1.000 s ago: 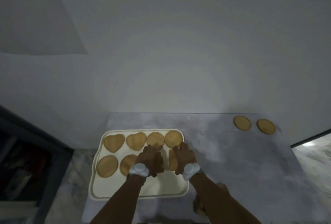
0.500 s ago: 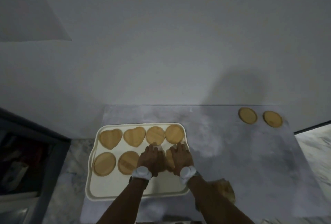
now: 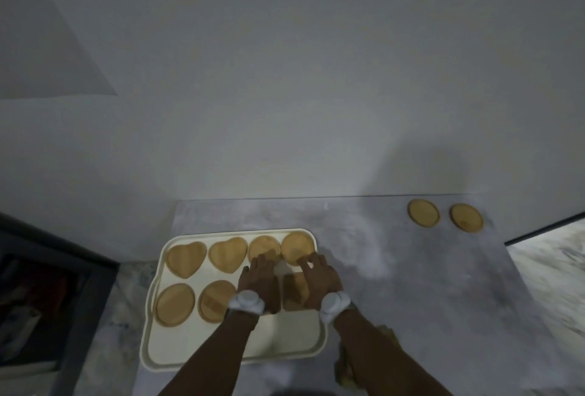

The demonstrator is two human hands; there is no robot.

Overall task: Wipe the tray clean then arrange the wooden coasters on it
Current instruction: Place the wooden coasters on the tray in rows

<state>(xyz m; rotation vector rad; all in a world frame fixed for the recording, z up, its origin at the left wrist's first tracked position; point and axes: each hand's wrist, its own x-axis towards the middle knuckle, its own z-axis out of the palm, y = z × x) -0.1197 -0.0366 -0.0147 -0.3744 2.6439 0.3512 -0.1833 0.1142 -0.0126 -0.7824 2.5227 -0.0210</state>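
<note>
The tray [image 3: 234, 341] sits at the near left of the worktop [image 3: 395, 284], carrying two heart coasters and several round ones in two rows. Left hand [image 3: 258, 281] and right hand [image 3: 318, 278] lie flat, fingers spread, gripping nothing, over the second row's right end (a coaster [image 3: 292, 292] shows between them). Two round coasters [image 3: 423, 213] remain well apart at the far right. Judgement: nudge pieces level with light fingertip pressure, keeping gaps even and rims not overlapping.

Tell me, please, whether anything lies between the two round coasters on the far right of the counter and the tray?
Nothing visible does. Only bare grey counter lies between the two round coasters and the tray, whose near strip is bare.
</note>
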